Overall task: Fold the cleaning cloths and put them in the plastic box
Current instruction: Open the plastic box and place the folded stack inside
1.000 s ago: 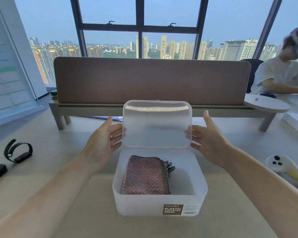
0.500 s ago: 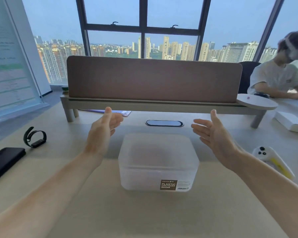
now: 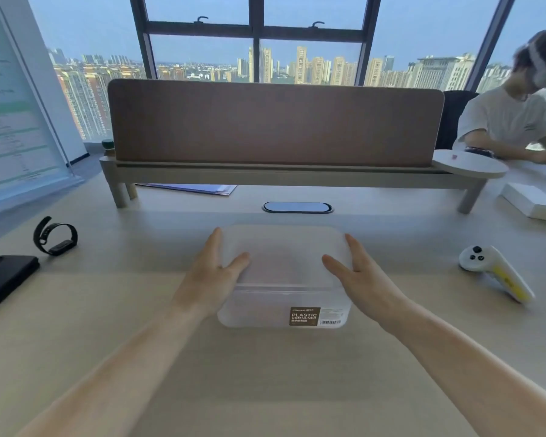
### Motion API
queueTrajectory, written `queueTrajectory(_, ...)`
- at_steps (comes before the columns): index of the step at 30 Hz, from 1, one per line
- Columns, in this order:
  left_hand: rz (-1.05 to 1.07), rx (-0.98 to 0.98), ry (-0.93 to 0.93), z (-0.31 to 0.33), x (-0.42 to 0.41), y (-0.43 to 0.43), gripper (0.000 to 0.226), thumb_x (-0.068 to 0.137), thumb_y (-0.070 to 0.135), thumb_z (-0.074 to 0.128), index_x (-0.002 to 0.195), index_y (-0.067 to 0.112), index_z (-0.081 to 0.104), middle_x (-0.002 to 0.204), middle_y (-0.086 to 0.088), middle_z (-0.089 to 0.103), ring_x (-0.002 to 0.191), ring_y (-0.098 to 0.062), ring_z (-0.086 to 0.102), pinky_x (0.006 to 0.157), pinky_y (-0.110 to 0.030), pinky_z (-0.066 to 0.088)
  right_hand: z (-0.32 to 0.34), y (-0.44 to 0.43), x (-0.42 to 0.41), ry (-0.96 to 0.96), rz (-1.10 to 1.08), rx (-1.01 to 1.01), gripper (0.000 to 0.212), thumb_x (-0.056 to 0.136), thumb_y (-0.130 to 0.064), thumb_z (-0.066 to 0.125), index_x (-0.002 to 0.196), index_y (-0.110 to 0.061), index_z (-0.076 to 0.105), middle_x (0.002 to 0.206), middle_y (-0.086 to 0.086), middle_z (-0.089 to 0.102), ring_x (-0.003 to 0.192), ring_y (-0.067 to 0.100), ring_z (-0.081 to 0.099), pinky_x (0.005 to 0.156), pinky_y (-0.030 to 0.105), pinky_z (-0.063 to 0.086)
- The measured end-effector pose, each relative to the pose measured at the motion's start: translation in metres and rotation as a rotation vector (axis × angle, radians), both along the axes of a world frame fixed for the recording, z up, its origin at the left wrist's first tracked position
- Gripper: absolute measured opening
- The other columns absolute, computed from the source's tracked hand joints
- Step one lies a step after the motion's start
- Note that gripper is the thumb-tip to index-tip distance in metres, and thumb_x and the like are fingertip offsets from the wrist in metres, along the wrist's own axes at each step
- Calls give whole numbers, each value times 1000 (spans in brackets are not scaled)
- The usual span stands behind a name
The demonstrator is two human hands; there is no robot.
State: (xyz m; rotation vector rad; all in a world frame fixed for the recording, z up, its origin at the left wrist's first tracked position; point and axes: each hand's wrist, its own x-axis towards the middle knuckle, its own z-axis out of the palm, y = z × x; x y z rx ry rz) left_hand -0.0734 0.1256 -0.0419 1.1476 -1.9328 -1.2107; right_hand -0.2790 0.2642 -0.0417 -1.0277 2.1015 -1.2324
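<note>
From the head camera, the plastic box (image 3: pixel 284 307) sits on the desk (image 3: pixel 265 373) with its lid (image 3: pixel 286 253) on. The left hand (image 3: pixel 213 272) and right hand (image 3: pixel 356 272) lie flat with fingers spread, pressing on the lid's side edges, gripping nothing. The cloths inside are not discernible through the frosted walls.

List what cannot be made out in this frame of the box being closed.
- Head view: contents of the plastic box are hidden by its frosted walls and lid.
- Whether the lid is fully seated: the left hand and right hand cover its sides.
- Small print on the label is too small to read.
- The black phone is cut off by the left edge.
</note>
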Motion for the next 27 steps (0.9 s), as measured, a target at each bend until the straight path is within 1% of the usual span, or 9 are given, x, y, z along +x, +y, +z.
queueTrajectory(6, 26, 4, 87, -1, 0, 3, 72, 100, 32, 63, 161, 26, 26, 164, 14, 31, 152, -9, 28, 117, -25, 22, 1, -1, 4, -46, -20, -96, 70, 100, -38, 58, 159, -29, 21, 143, -15, 50, 128, 7, 50, 108, 27, 35)
queueTrajectory(9, 26, 64, 288, -7, 11, 13, 37, 102, 37, 59, 139, 43, 55, 138, 33, 58, 132, 1, 54, 111, -26, 39, 1, 5, 10, -148, -32, -228, 52, 100, -37, 59, 146, -42, 34, 126, -30, 56, 99, -21, 59, 88, 13, 41)
queueTrajectory(11, 1, 56, 391, -21, 22, 26, 35, 102, 47, 54, 135, 39, 61, 127, 29, 68, 122, 6, 60, 108, -27, 43, -10, 17, 18, -210, -62, -315, 47, 96, -49, 59, 138, -46, 39, 126, -34, 54, 100, -29, 55, 91, 14, 42)
queueTrajectory(14, -3, 11, 383, -46, 29, 39, 44, 95, 53, 62, 133, 30, 61, 123, 23, 72, 122, 4, 62, 102, -17, 47, -35, 33, 30, -205, -47, -379, 63, 90, -62, 59, 146, -37, 44, 135, -22, 64, 124, -6, 58, 108, 30, 44)
queueTrajectory(16, -2, -10, 356, -55, 27, 38, 59, 84, 64, 62, 135, 33, 59, 126, 21, 71, 126, 0, 61, 106, -26, 46, -45, 35, 35, -194, -40, -409, 57, 91, -51, 59, 145, -34, 47, 131, -22, 67, 122, -5, 60, 106, 26, 47)
queueTrajectory(18, -6, -26, 327, -56, 18, 35, 68, 79, 69, 56, 140, 39, 54, 131, 26, 67, 129, 4, 57, 110, -34, 43, -48, 33, 32, -173, -66, -424, 58, 90, -63, 56, 143, -39, 49, 133, -23, 65, 125, -5, 58, 108, 29, 44)
queueTrajectory(20, -32, -28, 325, -53, 5, 32, 65, 85, 69, 55, 145, 43, 48, 136, 30, 62, 132, 9, 52, 113, -33, 39, -50, 26, 21, -177, -89, -429, 68, 81, -77, 53, 140, -45, 50, 134, -23, 64, 128, -2, 56, 110, 35, 41)
queueTrajectory(24, -82, -22, 300, -47, -37, 24, 49, 98, 51, 54, 146, 48, 44, 139, 33, 57, 134, 11, 48, 115, -29, 36, -46, 9, -17, -212, -189, -413, 26, 103, -49, 48, 127, -44, 55, 120, -31, 65, 113, -16, 57, 98, 20, 41)
queueTrajectory(27, -69, -39, 255, -49, -76, 16, 49, 99, 53, 53, 146, 49, 42, 138, 32, 57, 134, 6, 49, 116, -33, 39, -39, 0, -52, -202, -252, -366, 27, 105, -44, 43, 128, -36, 55, 126, -18, 65, 122, 7, 58, 107, 36, 41)
